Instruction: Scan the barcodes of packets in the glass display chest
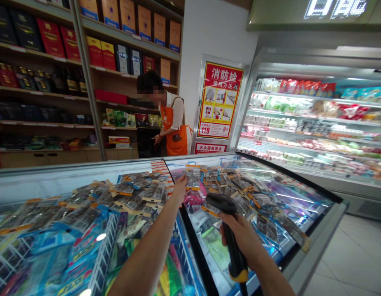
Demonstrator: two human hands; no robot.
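My right hand is wrapped round the grip of a black barcode scanner with a yellow band at its base. The scanner's head points away from me, over the freezer's glass top. Further off, the fingers of my left hand pinch the edge of a small packet with dark contents and an orange border. Many similar packets lie spread over the glass around and beyond the scanner. More such packets are heaped on the glass left of my forearm.
A chest freezer with a dark dividing frame fills the foreground, bagged goods showing through its glass. Behind it a person in an orange apron stands by shelves of boxes. A lit refrigerated display is at the right, above pale floor tiles.
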